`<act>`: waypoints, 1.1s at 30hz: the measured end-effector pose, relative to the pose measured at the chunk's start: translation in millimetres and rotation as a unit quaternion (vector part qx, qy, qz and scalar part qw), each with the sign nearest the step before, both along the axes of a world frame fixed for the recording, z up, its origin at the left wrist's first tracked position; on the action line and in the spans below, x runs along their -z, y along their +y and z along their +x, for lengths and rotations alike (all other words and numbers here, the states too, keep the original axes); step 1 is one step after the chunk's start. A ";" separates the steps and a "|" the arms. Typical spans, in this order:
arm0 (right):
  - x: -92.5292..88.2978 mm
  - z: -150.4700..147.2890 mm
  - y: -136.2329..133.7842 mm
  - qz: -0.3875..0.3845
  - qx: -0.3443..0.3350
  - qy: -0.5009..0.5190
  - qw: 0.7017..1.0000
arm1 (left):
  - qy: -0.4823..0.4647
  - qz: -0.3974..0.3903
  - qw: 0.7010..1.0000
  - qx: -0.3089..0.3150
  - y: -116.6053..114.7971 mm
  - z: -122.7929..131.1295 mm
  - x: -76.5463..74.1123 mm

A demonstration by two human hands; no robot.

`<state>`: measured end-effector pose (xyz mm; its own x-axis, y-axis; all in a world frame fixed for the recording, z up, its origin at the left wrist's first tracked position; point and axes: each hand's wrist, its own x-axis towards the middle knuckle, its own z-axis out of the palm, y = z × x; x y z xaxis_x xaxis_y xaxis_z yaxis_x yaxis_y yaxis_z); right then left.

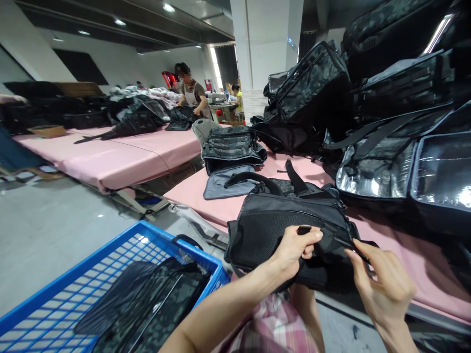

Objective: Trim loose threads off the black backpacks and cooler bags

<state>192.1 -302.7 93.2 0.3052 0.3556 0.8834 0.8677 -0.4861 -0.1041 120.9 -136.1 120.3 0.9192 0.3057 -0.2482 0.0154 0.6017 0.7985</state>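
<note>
A black bag [263, 228] with a mesh panel and straps lies at the front edge of the pink-covered table, just ahead of me. My left hand [300, 247] is closed on a black strap over the bag's right half; a dark end pokes out above the fingers. To its right, my right hand [384, 274] pinches a thin black piece between thumb and forefinger, perhaps a strap end or buckle, too dark to make out. Behind the black bag stands a camouflage bag [231, 144], its grey lining flap [230, 182] spread on the table.
A blue plastic crate [121, 238] holding camouflage bags [162, 299] stands at lower left. Piled bags [312, 83] rise at the right, one with silver lining [445, 166] showing. Another pink table [147, 154] carries more bags; a person [193, 93] stands behind it.
</note>
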 end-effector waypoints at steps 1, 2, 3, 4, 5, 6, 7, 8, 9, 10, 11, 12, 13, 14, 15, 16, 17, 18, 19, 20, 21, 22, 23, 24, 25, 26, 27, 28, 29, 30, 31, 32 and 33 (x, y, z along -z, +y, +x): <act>-0.3 -0.6 -0.1 0.002 -0.001 0.002 1.000 | 0.000 0.000 1.000 -0.001 -0.7 0.2 0.2; -0.9 -1.2 -0.1 0.005 -0.004 0.006 1.000 | 0.000 0.001 1.000 -0.001 -1.3 0.3 0.4; -1.5 -1.8 -0.1 0.010 -0.009 0.011 1.000 | -0.002 0.002 1.000 0.001 -1.7 0.3 0.5; -2.3 -2.4 -0.1 0.014 -0.014 0.016 1.000 | -0.003 0.003 1.000 0.002 -2.0 0.3 0.5; -3.0 -2.9 -0.1 0.018 -0.017 0.019 1.000 | -0.005 0.004 1.000 0.004 -2.3 0.1 0.3; -3.6 -3.2 -0.1 0.020 -0.017 0.019 0.999 | -0.006 0.004 1.000 0.004 -2.6 -0.1 0.1; -4.0 -3.5 -0.1 0.021 -0.017 0.019 0.999 | -0.006 0.005 1.000 0.004 -2.8 -0.4 -0.2; -3.9 -3.5 -0.2 0.021 -0.016 0.019 0.999 | -0.007 0.005 1.000 0.004 -3.1 -0.6 -0.5; -3.5 -3.4 -0.3 0.021 -0.014 0.016 1.000 | -0.007 0.005 1.000 0.003 -3.3 -0.9 -0.9; -2.6 -3.2 -0.5 0.021 -0.012 0.015 1.000 | -0.007 0.005 1.000 0.003 -3.6 -1.0 -1.1; -1.5 -2.9 -0.7 0.021 -0.011 0.013 1.000 | -0.008 0.006 1.000 0.003 -3.9 -1.1 -1.3; -0.2 -2.6 -0.9 0.021 -0.009 0.012 1.000 | -0.009 0.006 1.000 0.002 -4.2 -1.2 -1.4; 1.1 -2.4 -1.0 0.022 -0.007 0.013 1.000 | -0.010 0.007 1.000 0.001 -4.6 -1.1 -1.4; 2.1 -2.2 -1.0 0.022 -0.006 0.013 1.000 | -0.011 0.008 1.000 0.000 -4.9 -1.1 -1.2; 2.9 -2.2 -0.9 0.021 -0.006 0.013 1.000 | -0.012 0.008 1.000 -0.001 -5.3 -1.0 -0.9; 3.4 -2.2 -0.8 0.019 -0.005 0.011 1.000 | -0.012 0.007 1.000 -0.003 -5.6 -0.9 -0.5; 3.6 -2.3 -0.6 0.016 -0.004 0.007 1.000 | -0.010 0.005 1.000 -0.003 -5.9 -0.8 0.0; 3.6 -2.3 -0.4 0.012 -0.003 0.003 1.000 | -0.009 0.001 1.000 -0.003 -6.3 -0.9 0.5; 3.5 -2.3 -0.3 0.008 -0.001 -0.002 1.000 | -0.007 -0.003 1.000 -0.002 -6.6 -1.0 0.9; 3.6 -2.2 -0.2 0.005 0.002 -0.007 1.000 | -0.005 -0.007 1.000 0.000 -6.9 -1.2 1.2; 3.8 -2.1 -0.2 0.004 0.005 -0.011 1.000 | -0.004 -0.011 1.000 0.004 -7.1 -1.6 1.3; 4.2 -1.8 -0.3 0.005 0.008 -0.014 1.000 | -0.004 -0.014 1.000 0.008 -7.4 -2.0 1.3; 4.7 -1.5 -0.5 0.005 0.011 -0.014 1.000 | -0.005 -0.018 1.000 0.012 -7.7 -2.4 1.2; 5.4 -1.2 -0.7 0.006 0.015 -0.015 1.000 | -0.004 -0.021 1.000 0.016 -7.9 -2.8 1.0; 6.0 -0.8 -1.0 0.005 0.019 -0.016 1.000 | -0.004 -0.023 1.000 0.019 -8.1 -3.1 1.0; 6.5 -0.6 -1.4 0.003 0.022 -0.018 1.000 | -0.003 -0.025 0.999 0.022 -8.2 -3.1 1.2; 6.8 -0.4 -1.9 0.001 0.024 -0.020 1.000 | -0.002 -0.027 0.999 0.023 -8.2 -3.0 1.6; 6.9 -0.3 -2.5 0.006 0.021 -0.018 1.000 | -0.001 -0.029 0.999 0.023 -8.0 -2.7 2.3; 6.8 -0.2 -3.3 0.017 0.015 -0.007 1.000 | 0.000 -0.032 0.999 0.021 -7.8 -2.2 3.1; 6.6 -0.1 -4.2 0.035 0.007 0.012 0.999 | 0.000 -0.033 0.999 0.017 -7.4 -1.6 4.0; 6.3 0.0 -5.1 0.056 0.001 0.034 0.998 | 0.000 -0.032 0.999 0.012 -7.1 -1.0 4.8; 5.9 0.1 -6.0 0.073 -0.005 0.054 0.996 | 0.001 -0.031 0.999 0.008 -6.8 -0.5 5.4; 5.7 0.3 -6.7 0.080 -0.009 0.066 0.995 | 0.003 -0.029 1.000 0.005 -6.7 0.0 5.6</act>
<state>192.4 -309.5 87.5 0.4164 0.2202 0.8821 0.8498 -0.4392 -0.2915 120.9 -142.8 114.7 0.9207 0.2817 -0.2701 0.0253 0.6476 0.7616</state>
